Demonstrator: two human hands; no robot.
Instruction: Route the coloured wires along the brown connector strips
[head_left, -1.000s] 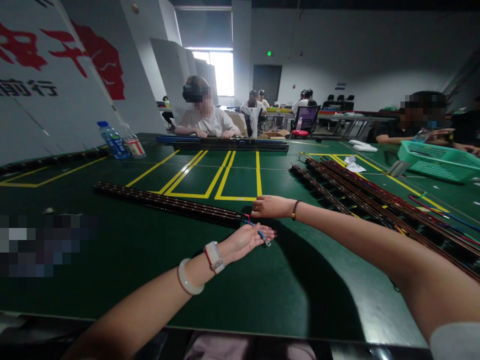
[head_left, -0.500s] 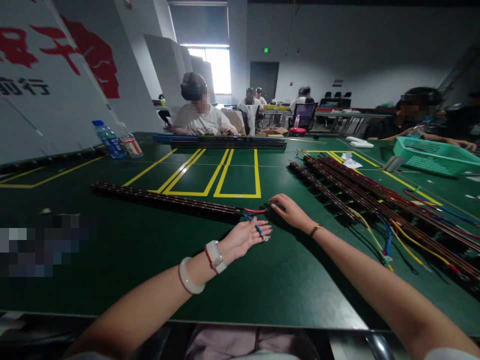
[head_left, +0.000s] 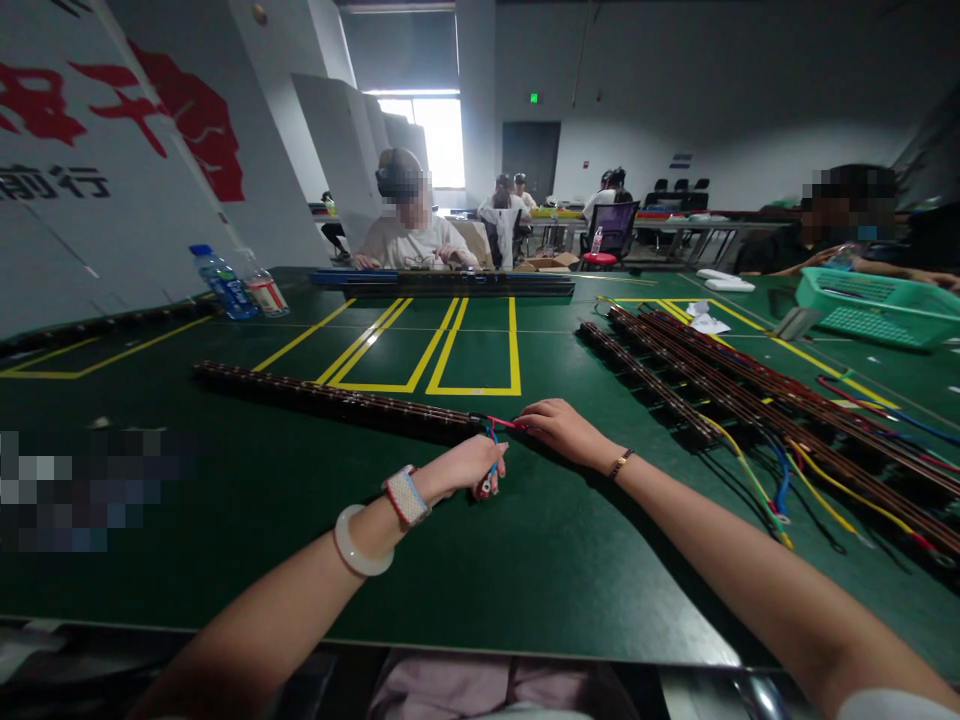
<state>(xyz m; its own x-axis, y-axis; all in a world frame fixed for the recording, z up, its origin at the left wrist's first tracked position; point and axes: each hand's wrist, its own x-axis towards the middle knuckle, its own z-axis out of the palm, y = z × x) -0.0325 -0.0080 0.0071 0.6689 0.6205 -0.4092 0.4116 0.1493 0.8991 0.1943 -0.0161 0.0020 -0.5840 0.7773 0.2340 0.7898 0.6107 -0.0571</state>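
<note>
A long dark bar with copper-coloured strips [head_left: 337,402] lies slantwise on the green table, with short wires coming out of its right end. My left hand [head_left: 461,466], wearing a watch and a pale bangle at the wrist, is closed around the blue wire [head_left: 493,468]. A metal ring terminal [head_left: 487,487] shows at that wire's end, below the fingers. My right hand [head_left: 562,428] pinches the red wire [head_left: 501,423] near its outer end, which the fingers hide. Both wires still join the bar.
Several similar strip bundles [head_left: 697,380] with coloured wire ends lie on the right. Beyond them stands a green basket [head_left: 877,310]. Two bottles [head_left: 225,285] stand at the back left. A person [head_left: 412,235] sits across the table behind dark bars [head_left: 450,284]; another person sits at right.
My left hand has turned over and its fingers have curled around the blue wire, shifting slightly left. My right hand has moved left and closed on the red wire.
</note>
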